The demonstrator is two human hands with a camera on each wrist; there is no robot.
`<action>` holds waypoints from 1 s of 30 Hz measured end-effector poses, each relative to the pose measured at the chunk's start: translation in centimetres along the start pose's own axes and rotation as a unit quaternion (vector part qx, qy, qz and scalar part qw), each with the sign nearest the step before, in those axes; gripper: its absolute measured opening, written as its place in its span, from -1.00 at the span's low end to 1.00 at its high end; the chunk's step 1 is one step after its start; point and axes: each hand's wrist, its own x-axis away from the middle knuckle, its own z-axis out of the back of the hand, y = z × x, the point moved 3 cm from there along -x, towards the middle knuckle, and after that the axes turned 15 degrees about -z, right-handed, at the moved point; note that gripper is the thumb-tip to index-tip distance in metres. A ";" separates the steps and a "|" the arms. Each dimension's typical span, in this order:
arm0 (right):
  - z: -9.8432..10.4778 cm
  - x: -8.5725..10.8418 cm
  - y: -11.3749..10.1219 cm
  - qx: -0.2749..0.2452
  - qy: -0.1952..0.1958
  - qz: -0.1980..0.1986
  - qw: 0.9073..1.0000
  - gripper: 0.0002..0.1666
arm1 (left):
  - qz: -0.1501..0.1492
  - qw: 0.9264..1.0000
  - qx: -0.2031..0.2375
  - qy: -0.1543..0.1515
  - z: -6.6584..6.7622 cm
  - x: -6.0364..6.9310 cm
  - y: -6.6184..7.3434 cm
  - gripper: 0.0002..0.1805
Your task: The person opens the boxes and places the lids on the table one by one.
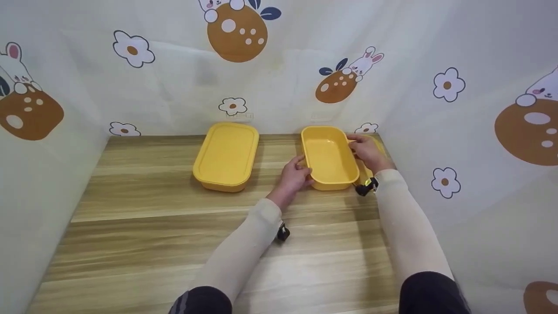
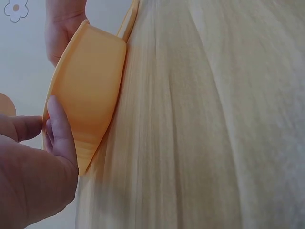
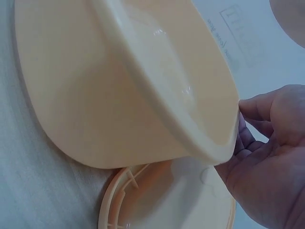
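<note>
An open yellow lunch box (image 1: pixel 331 161) stands at the back right of the table, and its inside is bare. At its left rim, my left hand (image 1: pixel 294 176) holds on, with a finger lying along the outer wall in the left wrist view. My right hand (image 1: pixel 368 152) pinches the rim near the far right corner, as the right wrist view shows (image 3: pixel 271 148). Partly hidden under that hand and beside the box lies a yellow lid (image 3: pixel 186 200), its ridged inner side up.
A second yellow lunch box (image 1: pixel 226 155) with its lid on stands to the left. The wooden table (image 1: pixel 144 235) ends at a patterned cloth wall (image 1: pixel 279 83) behind, with more cloth on both sides. A black wrist camera (image 1: pixel 283 232) is strapped below the left hand.
</note>
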 end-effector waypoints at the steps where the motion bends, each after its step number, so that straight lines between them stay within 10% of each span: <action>1: 0.1 -0.2 0.2 0.008 0.006 0.000 1.000 -0.44 | 0.000 1.000 0.000 0.002 0.0 0.0 -0.1 -0.32; 10: 1.2 0.6 -0.1 0.105 0.103 0.030 0.989 -0.42 | 0.003 0.999 -0.043 -0.005 0.8 1.5 1.1 -0.53; 17: -0.9 4.1 -0.4 0.094 0.174 0.146 0.969 -0.60 | -0.025 0.985 -0.152 -0.078 2.4 3.5 2.9 -0.65; 24: -5.4 9.1 -0.3 0.056 0.132 0.230 0.963 -0.75 | -0.079 0.958 -0.218 -0.170 4.5 6.1 5.4 -0.73; 30: -9.1 12.2 0.4 0.045 0.085 0.264 0.960 -0.79 | -0.101 0.953 -0.216 -0.186 6.9 8.0 7.0 -0.78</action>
